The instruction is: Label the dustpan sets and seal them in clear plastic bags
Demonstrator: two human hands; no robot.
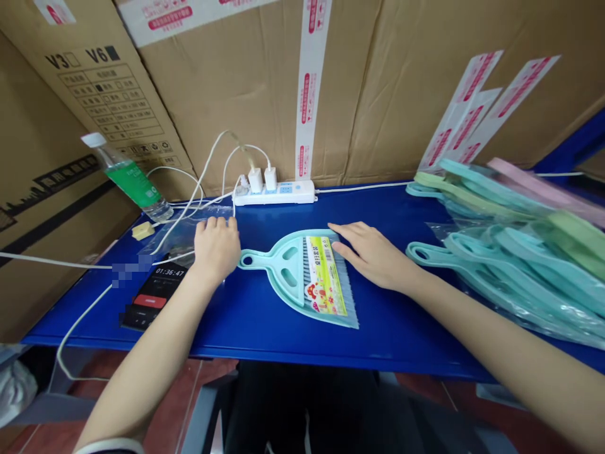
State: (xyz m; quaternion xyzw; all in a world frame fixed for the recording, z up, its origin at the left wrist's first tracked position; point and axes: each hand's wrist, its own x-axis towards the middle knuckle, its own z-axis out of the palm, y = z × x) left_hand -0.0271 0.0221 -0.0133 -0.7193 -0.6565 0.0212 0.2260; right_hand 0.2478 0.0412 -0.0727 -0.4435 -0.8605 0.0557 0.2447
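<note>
A mint-green dustpan (284,291) lies flat on the blue table (378,315), its looped handle pointing left. On it rests a small brush with grey-blue bristles (347,296), partly covered by a yellow-green printed card (327,275). My right hand (367,253) reaches in from the right with fingers stretched out, the fingertips at the upper right edge of the set. Left of the handle is my left hand (217,247), its fingers curled down and closed. Crumpled clear plastic (177,234) lies beside it; whatever those fingers hold is hidden.
Several bagged dustpan sets (515,265) are piled at the right. A white power strip (278,193) with plugs and trailing cables sits at the back. At the left are a phone (154,293) and a leaning bottle (130,180). Cardboard boxes (236,101) wall the back.
</note>
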